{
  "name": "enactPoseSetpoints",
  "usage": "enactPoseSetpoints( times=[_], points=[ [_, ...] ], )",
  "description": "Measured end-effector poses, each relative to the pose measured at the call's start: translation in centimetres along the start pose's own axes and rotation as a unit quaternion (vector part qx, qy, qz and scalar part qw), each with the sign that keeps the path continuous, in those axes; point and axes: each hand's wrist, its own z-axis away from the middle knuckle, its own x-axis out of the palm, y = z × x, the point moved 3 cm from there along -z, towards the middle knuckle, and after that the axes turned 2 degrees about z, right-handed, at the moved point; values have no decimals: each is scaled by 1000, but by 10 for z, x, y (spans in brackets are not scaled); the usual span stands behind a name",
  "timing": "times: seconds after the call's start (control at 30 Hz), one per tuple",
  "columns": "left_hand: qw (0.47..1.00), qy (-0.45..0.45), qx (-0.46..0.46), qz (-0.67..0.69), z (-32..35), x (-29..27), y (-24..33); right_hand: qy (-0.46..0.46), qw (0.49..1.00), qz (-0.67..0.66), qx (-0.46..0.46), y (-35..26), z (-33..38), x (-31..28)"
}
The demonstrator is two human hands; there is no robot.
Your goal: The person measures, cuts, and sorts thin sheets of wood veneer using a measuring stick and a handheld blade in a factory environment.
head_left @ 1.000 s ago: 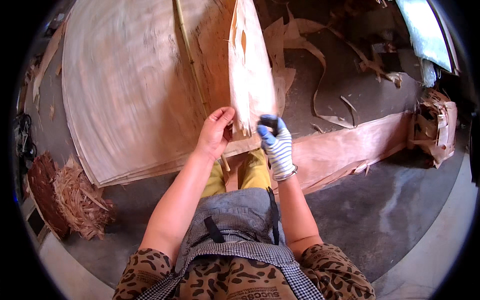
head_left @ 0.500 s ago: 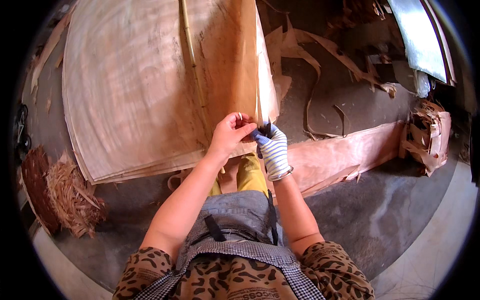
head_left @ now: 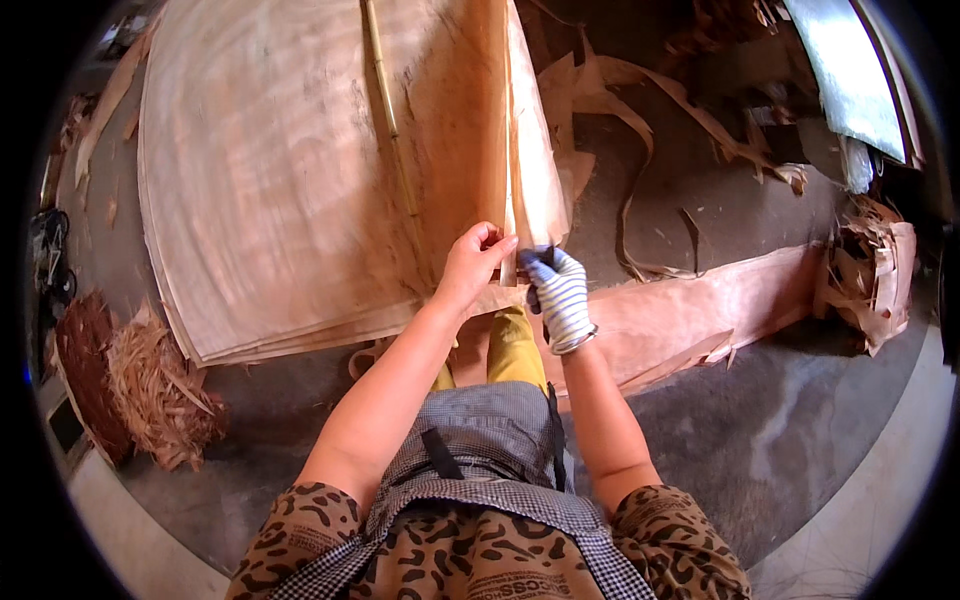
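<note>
A stack of thin wood veneer sheets [head_left: 270, 180] lies in front of me, its near edges slightly fanned. Along its right side the edge of the top sheet stands up as a narrow pale strip [head_left: 509, 190]. My bare left hand [head_left: 474, 266] pinches the near end of this veneer edge between thumb and fingers. Close beside it is my right hand [head_left: 562, 300], in a blue-and-white striped glove with dark blue fingertips. Its fingers are curled closed at the stack's near right corner; what they grip, if anything, is hidden.
A thin bamboo stick [head_left: 384, 90] lies lengthwise on the stack. Shredded veneer bundles [head_left: 160, 390] sit at the left, another scrap bundle [head_left: 870, 270] at the right. A long veneer piece [head_left: 720, 305] lies on the dark floor, with curled scraps [head_left: 640, 130] beyond.
The raised veneer flap has narrowed to a thin upright strip between my hands. My right hand has shifted slightly right and down, away from the left. The whole view has moved a little.
</note>
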Motion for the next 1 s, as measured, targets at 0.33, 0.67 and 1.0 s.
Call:
enactPoseSetpoints(
  times=[0.33,0.67,1.0],
  points=[
    [991,83,-31,-104,-24,-81,-16,202,976,77,11,73,-94,-130],
    [984,4,-47,-171,4,-100,-72,205,977,54,2,114,-140,-100],
    [957,8,-189,-221,68,-105,-153,121,954,264,74,203,-229,-133]
  ],
)
